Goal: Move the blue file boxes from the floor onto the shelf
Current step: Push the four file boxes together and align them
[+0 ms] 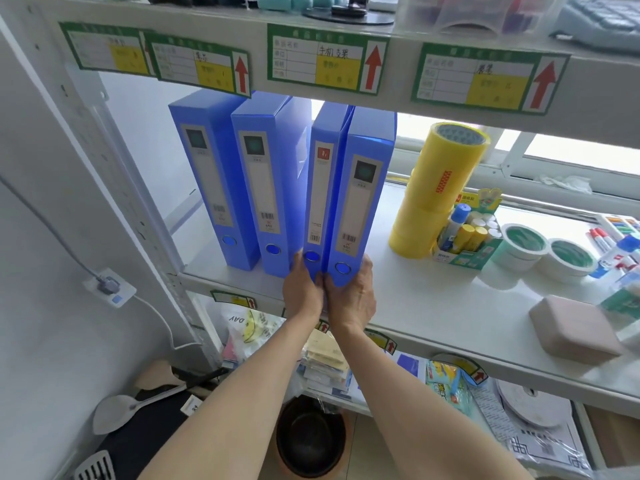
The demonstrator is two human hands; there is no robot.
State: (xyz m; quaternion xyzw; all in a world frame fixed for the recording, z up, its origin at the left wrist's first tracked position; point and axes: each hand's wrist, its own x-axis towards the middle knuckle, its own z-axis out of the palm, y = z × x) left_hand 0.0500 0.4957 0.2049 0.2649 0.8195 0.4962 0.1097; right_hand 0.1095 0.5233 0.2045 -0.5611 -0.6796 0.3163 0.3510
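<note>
Both bare forearms are stretched forward and up from the near edge of the view to the middle shelf [433,306]. The left hand [303,292] is curled around the bottom of the third file box [320,188], fingers closed against its left side. The right hand [351,296] is wrapped around the bottom of the fourth file box [360,202], fingers closed on its right side. The two hands touch each other at the shelf's near edge.

Four blue file boxes are stood upright on the left part of the shelf; the first box [211,174] and second box [263,188] are left free. To the right a stack of yellow tape rolls [436,188], a glue-stick carton [464,237], white tape rolls [547,254] and a pink case [571,330] are seen. Green labels [325,60] are stuck along the upper shelf edge. A wall socket [109,287] is mounted at the left.
</note>
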